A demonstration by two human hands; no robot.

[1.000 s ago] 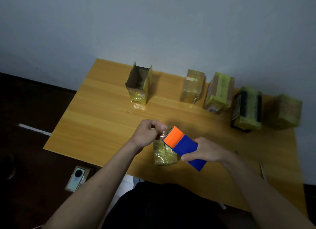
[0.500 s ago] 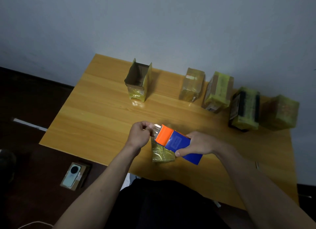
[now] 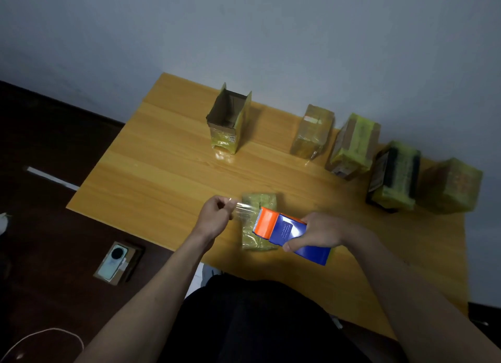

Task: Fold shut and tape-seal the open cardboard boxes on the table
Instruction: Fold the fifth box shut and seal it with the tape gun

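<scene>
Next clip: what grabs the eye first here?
The orange-and-blue tape dispenser in the right hand at the near table edge, with clear tape stretched to the left hand over a small box. Behind, one open box stands left of four wrapped boxes along the wall.

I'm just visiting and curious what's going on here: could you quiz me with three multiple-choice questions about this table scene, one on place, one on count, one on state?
1. Where does the open brown cardboard box stand?
A. far left of the row
B. table's near edge
C. on the floor

2. How many boxes are on the wooden table?
A. three
B. six
C. nine

3. What does the left hand do?
A. rests flat
B. pinches clear tape
C. lifts a box

Answers: 1 A, flaps up, leftmost at the back. 2 B, five behind, one by the hands. 3 B, tape stretches from the orange-and-blue tape dispenser held by the right hand.
</scene>
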